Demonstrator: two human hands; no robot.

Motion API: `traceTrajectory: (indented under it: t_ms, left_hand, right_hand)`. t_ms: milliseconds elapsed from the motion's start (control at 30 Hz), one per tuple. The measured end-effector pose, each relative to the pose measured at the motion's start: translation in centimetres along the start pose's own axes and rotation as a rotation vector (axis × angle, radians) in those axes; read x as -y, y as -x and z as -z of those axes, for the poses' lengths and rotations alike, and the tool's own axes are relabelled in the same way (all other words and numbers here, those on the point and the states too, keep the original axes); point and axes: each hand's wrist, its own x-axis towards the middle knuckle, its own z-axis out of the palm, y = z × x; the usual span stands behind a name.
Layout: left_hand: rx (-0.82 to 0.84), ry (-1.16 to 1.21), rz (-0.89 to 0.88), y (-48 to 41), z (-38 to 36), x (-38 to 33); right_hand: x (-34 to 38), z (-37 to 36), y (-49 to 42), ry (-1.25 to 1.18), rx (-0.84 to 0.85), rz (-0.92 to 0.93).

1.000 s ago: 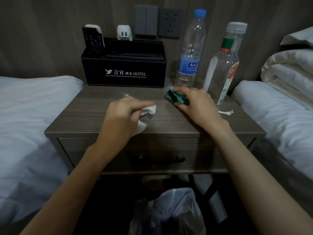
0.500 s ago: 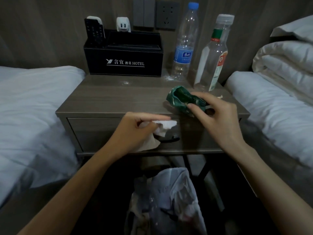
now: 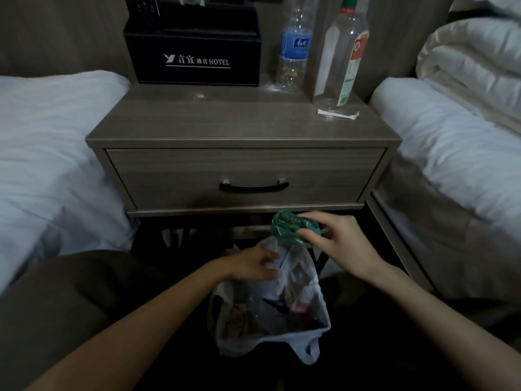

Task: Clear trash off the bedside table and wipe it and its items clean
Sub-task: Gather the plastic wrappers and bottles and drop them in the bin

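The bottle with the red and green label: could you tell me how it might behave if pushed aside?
The bottle looks nearly empty, so probably light. Tall and narrow, it may tip if pushed near its top.

On your left you have a bed [image 3: 56, 131] with a white sheet, its edge hanging down towards the floor [image 3: 366, 368]. On your right sits a second bed [image 3: 451, 153], also in white, and at its far end lies what looks like a folded white duvet [image 3: 473, 60]. Behind both runs a wood-grain wall panel [image 3: 70, 32]. The floor is too dark to make out.
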Motion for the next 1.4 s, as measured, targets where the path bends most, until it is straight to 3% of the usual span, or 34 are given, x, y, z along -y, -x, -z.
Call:
traceTrajectory:
  t_ms: [133, 367, 467, 567, 667, 733, 833, 1033, 1400]
  left_hand:
    - [-0.093, 0.080, 0.065, 0.6, 1.2, 0.6]
    - [-0.347, -0.063, 0.096, 1.9, 4.8, 1.6]
    - [-0.473, -0.170, -0.035, 3.1, 5.8, 0.0]
    - [-0.778, -0.424, -0.289, 4.5, 6.5, -1.9]
    - [-1.023, -0.433, -0.482, 5.9, 7.9, -4.0]
    - [-1.152, -0.414, -0.511, 6.4, 9.2, -4.9]
    - [-1.302, -0.386, -0.467, 6.5, 11.1, -5.4]
    - [-1.247, -0.291, -0.389, 4.6, 13.1, -5.8]
    - [-1.027, -0.051, -0.327, 0.0, 16.7, -9.3]
  right_hand:
    - [-1.5, -2.1, -0.1, 0.018, 0.091, -0.101]
    - [-2.0, -4.8, 0.2, 0.092, 0.306, -0.201]
    - [-1.0, -3.1, -0.9, 0.068, 0.186, -0.162]
    - [1.3, 0.0, -2.1, 0.076, -0.028, -0.034]
    - [3.9, 3.5, -3.2, 0.102, -0.279, 0.091]
    - [4.5, 5.6, -4.5, 0.083, -0.427, 0.100]
    - [3.4, 7.9, -7.3, 0.077, -0.495, 0.046]
    - [-0.2, 9.8, -12.2, 0.308, -0.423, -0.132]
    - [-3.3, 11.5, -15.6, 0.331, -0.398, -0.291]
